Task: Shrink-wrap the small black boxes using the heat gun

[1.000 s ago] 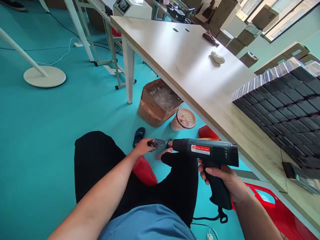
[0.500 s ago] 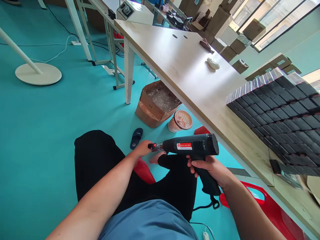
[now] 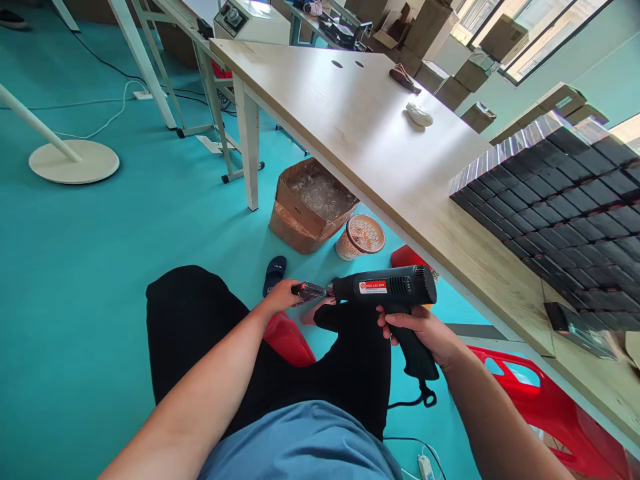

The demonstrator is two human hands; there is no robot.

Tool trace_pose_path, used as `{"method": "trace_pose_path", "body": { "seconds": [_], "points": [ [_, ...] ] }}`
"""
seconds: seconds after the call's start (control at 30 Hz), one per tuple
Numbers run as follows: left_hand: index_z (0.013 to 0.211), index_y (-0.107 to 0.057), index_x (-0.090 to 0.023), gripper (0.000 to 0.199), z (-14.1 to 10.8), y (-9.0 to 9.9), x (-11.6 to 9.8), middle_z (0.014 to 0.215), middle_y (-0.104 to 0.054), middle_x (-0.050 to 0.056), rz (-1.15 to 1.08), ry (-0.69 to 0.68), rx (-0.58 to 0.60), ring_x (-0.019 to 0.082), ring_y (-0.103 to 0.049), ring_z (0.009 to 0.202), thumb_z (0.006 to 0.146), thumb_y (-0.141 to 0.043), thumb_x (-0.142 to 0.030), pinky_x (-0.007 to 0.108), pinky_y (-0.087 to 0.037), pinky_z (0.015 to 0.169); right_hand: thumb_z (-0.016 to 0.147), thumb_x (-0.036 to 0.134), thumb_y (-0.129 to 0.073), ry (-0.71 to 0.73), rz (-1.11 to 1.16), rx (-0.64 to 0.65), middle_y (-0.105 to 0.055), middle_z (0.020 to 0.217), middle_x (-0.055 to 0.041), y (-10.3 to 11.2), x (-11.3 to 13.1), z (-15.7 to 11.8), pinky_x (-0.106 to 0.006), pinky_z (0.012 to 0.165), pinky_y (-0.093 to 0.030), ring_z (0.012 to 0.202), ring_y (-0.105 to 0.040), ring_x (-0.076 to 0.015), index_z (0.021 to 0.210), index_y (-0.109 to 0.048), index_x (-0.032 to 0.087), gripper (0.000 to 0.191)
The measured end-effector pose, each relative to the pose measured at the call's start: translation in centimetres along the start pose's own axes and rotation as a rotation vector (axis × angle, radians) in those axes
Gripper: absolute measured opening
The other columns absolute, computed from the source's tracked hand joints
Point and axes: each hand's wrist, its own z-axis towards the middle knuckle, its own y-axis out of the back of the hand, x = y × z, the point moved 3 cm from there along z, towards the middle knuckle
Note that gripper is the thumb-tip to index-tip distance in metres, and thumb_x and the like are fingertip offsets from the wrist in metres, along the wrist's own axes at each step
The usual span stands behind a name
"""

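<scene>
A dark heat gun [image 3: 385, 287] with a red and white label lies level above my lap, its nozzle pointing left. My right hand [image 3: 413, 328] is wrapped round its handle, and a cord hangs from the handle's lower end. My left hand [image 3: 283, 297] grips a small black box with clear film [image 3: 311, 291], right in front of the nozzle. The film's far end is close to the nozzle; I cannot tell if they touch. On the table at the right stands a large stack of similar black boxes [image 3: 555, 207], with a single black box [image 3: 575, 323] lying beside it.
The wooden table [image 3: 320, 100] runs diagonally to my right, holding a white lump [image 3: 419, 115] and a brown item [image 3: 404, 79]. Below stand a carton of clear plastic scraps [image 3: 300, 220] and a waste basket [image 3: 350, 247]. A red stool [image 3: 575, 420] is at lower right.
The black box in my left hand has turned, so more of its clear film shows at the nozzle. The heat gun has shifted slightly. The whole view has tilted a little.
</scene>
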Motion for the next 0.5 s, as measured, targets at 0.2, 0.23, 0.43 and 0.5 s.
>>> {"method": "trace_pose_path", "body": {
  "seconds": [0.2, 0.23, 0.43, 0.5],
  "points": [
    [0.092, -0.074, -0.016, 0.041, -0.1, 0.5, -0.3, 0.075, -0.073, 0.005, -0.052, 0.137, -0.032, 0.024, -0.069, 0.068, 0.052, -0.083, -0.020, 0.033, -0.053, 0.065, 0.071, 0.037, -0.089, 0.009, 0.110, -0.025, -0.071, 0.091, -0.0090, 0.8, -0.3, -0.7, -0.027, 0.060, -0.054, 0.075, -0.065, -0.0185, 0.106, -0.075, 0.013, 0.044],
    [0.092, -0.074, -0.016, 0.041, -0.1, 0.8, -0.6, 0.075, -0.073, 0.005, -0.102, 0.152, -0.077, 0.023, -0.069, 0.067, 0.052, -0.082, -0.021, 0.033, -0.053, 0.065, 0.072, 0.037, -0.089, 0.008, 0.132, -0.018, -0.071, 0.092, -0.0091, 1.0, -0.5, -1.1, -0.027, 0.059, -0.054, 0.074, -0.065, -0.0184, 0.107, -0.075, 0.014, 0.044],
    [0.081, -0.064, -0.017, 0.029, 0.0, 2.4, -2.2, 0.065, -0.069, 0.004, -0.542, 0.214, -0.255, 0.022, -0.066, 0.060, 0.060, -0.075, -0.035, 0.038, -0.056, 0.067, 0.070, 0.038, -0.090, -0.071, 0.179, 0.063, -0.071, 0.087, -0.0102, 1.0, -2.6, -2.8, -0.027, 0.056, -0.052, 0.072, -0.065, -0.0197, 0.104, -0.078, 0.013, 0.044],
    [0.077, -0.064, -0.017, 0.028, 0.1, 2.7, -2.2, 0.064, -0.068, 0.007, -0.516, 0.217, -0.235, 0.024, -0.065, 0.059, 0.064, -0.071, -0.041, 0.039, -0.056, 0.065, 0.070, 0.038, -0.090, -0.077, 0.203, 0.080, -0.070, 0.087, -0.0098, 0.4, -3.3, -2.7, -0.027, 0.056, -0.051, 0.071, -0.065, -0.0197, 0.104, -0.078, 0.013, 0.045]
  ]
}}
